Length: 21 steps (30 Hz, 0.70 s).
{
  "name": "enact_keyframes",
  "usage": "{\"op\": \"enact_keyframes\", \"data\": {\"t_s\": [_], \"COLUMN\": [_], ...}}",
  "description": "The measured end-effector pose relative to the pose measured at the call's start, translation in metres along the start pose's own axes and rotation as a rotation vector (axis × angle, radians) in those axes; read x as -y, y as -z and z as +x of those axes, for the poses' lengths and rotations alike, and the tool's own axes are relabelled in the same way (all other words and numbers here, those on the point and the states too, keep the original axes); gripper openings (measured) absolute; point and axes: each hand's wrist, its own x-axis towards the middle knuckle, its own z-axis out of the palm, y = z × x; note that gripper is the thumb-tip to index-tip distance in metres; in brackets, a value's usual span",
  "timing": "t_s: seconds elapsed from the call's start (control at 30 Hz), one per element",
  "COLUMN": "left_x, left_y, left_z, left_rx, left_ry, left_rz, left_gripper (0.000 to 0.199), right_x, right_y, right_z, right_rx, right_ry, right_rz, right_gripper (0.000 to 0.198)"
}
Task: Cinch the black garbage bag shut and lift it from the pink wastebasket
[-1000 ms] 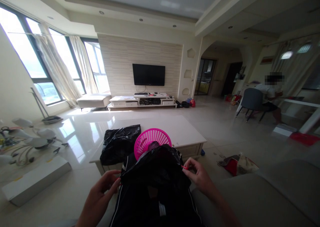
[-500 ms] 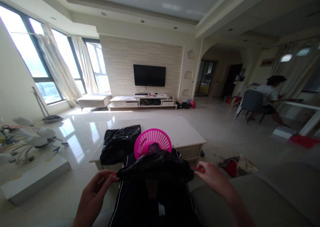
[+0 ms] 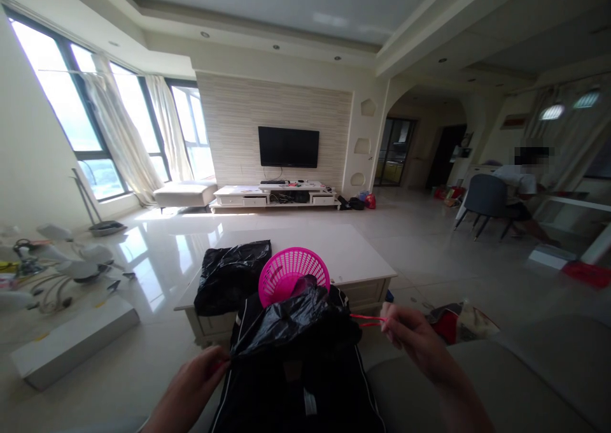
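Take the white coffee table (image 3: 353,255) as the marker. Well off to its left, on the glossy floor, lies a white fan in pieces (image 3: 62,267), and nearer than that a long white box (image 3: 71,340). On the table's near left corner sits a crumpled black bag (image 3: 229,277), and just beside it, to the right, a pink mesh basket (image 3: 291,270) stands upright.

In front of the table, close to the person, a black rubbish bag (image 3: 296,321) is bunched up over dark clothing on the lap; its top overlaps the lower part of the basket from here. The left hand (image 3: 191,391) is pressed together on the bag's left edge — fingertips pinching the plastic, though the exact grip is partly hidden by the hand itself. The right hand (image 3: 415,340) is on the bag's other side, thumb and forefinger pinching a thin red drawstring (image 3: 365,319) that runs taut back into the bag's mouth.

To the right of the table, on the floor, lies a red and white bag (image 3: 458,321). Far beyond the table, against the striped wall, hangs a dark television (image 3: 289,147). Well to the right — at another table — a person (image 3: 522,191) sits on a grey chair (image 3: 484,197).
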Motion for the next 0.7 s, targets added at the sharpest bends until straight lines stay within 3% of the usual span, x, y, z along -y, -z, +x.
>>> {"op": "enact_keyframes", "data": {"t_s": [0.17, 0.27, 0.43, 0.6, 0.7], "left_x": [-0.003, -0.017, -0.046, -0.065, -0.074], "left_y": [0.004, 0.013, 0.027, 0.030, 0.026], "left_z": [-0.006, -0.009, -0.019, -0.035, -0.038], "left_rx": [-0.042, -0.071, -0.034, -0.328, -0.395], "left_ry": [0.046, 0.046, -0.028, -0.038, -0.077], "left_rz": [0.091, 0.011, -0.436, -1.048, -1.253], "left_gripper": [0.043, 0.045, 0.045, 0.027, 0.030], "right_x": [-0.004, -0.008, -0.020, -0.022, -0.022], "right_y": [0.005, 0.007, -0.001, -0.021, -0.029], "right_z": [-0.002, -0.004, -0.002, 0.001, 0.000], "right_rx": [-0.076, -0.103, -0.040, 0.134, 0.198], "right_ry": [-0.076, -0.122, -0.152, -0.166, -0.183], "right_rz": [0.018, 0.023, -0.097, -0.307, -0.333], "right_gripper": [0.042, 0.043, 0.049, 0.043, 0.037]}}
